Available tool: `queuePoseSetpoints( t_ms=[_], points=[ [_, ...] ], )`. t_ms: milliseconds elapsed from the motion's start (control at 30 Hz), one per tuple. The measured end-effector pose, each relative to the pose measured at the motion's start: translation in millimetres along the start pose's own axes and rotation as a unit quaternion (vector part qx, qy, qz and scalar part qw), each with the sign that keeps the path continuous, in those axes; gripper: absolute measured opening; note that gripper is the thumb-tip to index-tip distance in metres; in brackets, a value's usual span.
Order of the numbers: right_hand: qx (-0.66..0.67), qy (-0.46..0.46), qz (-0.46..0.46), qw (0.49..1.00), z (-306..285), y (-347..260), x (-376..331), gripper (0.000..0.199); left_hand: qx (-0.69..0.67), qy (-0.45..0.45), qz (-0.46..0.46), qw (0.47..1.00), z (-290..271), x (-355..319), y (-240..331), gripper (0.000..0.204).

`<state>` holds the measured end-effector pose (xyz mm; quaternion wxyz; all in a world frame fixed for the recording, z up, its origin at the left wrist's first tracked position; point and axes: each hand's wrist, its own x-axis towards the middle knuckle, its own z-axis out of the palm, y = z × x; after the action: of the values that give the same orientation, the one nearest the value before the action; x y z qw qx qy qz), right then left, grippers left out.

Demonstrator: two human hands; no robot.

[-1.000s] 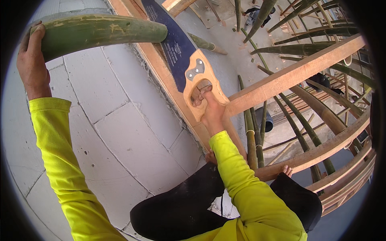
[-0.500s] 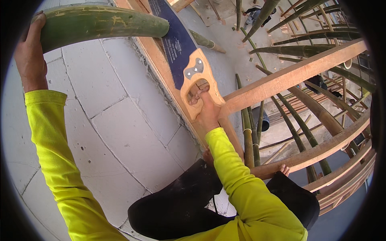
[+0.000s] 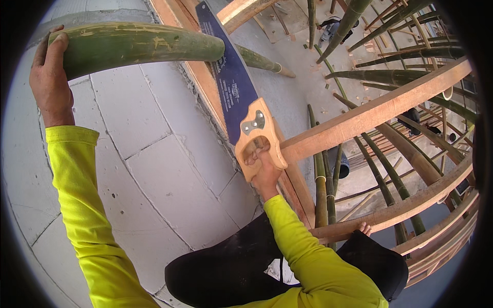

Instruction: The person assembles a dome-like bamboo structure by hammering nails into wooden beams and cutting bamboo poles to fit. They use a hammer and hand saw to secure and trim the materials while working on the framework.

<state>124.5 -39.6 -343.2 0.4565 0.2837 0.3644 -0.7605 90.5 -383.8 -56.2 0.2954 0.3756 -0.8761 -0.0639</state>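
- Two dark-clad legs (image 3: 221, 256) are bent nearest the camera, beside the lower right edge of the white block surface (image 3: 128, 179).
- Next, the right hand (image 3: 266, 172) has its fingers wrapped through the opening of the wooden handle (image 3: 275, 149) of a hand saw (image 3: 236, 90); wrist and forearm follow roughly the blade's line, which should favour long, straight strokes.
- The blade slants up along the block surface's right edge, over a timber plank (image 3: 177, 18), meeting the right end of a thick green bamboo (image 3: 138, 43). Whether the teeth sit in a cut cannot be told.
- The bamboo lies across the upper part of the block surface. At its left end the left hand (image 3: 52, 84) grips, thumb apart from the fingers, which are partly hidden; a firm hold there would likely curb rolling, and light pressure suits the hollow wall.
- Past the blade shows a thinner pole (image 3: 262, 62); to the right, a timber beam (image 3: 380, 110).
- Farthest, bamboo poles (image 3: 387, 77) stand over a littered floor (image 3: 308, 84).
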Motion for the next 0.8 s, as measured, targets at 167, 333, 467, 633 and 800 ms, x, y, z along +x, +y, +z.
queuePoseSetpoints(
  t_ms=[167, 333, 467, 633, 800],
  points=[
    [-0.083, -0.032, 0.026, 0.996, 19.3, 1.1, 48.2, 0.016, -0.004, -0.023, -0.054, 0.998, -31.7, -3.6, -5.1, 0.053],
    [0.011, -0.027, -0.01, 1.0, 3.6, -8.4, 13.0, 0.017, -0.012, 0.015, -0.023, 1.0, -6.3, 2.9, -5.6, 0.049],
    [-0.062, -0.034, 0.03, 0.997, 45.8, -28.2, 54.9, 0.012, -0.061, -0.014, -0.051, 0.997, -29.4, 3.5, -5.6, 0.049],
    [-0.036, 0.029, 0.031, 0.998, -4.7, -26.7, -16.9, 0.012, -0.018, 0.0, -0.04, 0.999, -13.6, -0.3, -2.7, 0.052],
    [0.029, 0.002, 0.046, 0.998, -4.5, -24.1, 16.0, 0.016, -0.057, -0.001, -0.059, 0.997, -7.1, -3.5, 9.0, 0.047]
  ],
)
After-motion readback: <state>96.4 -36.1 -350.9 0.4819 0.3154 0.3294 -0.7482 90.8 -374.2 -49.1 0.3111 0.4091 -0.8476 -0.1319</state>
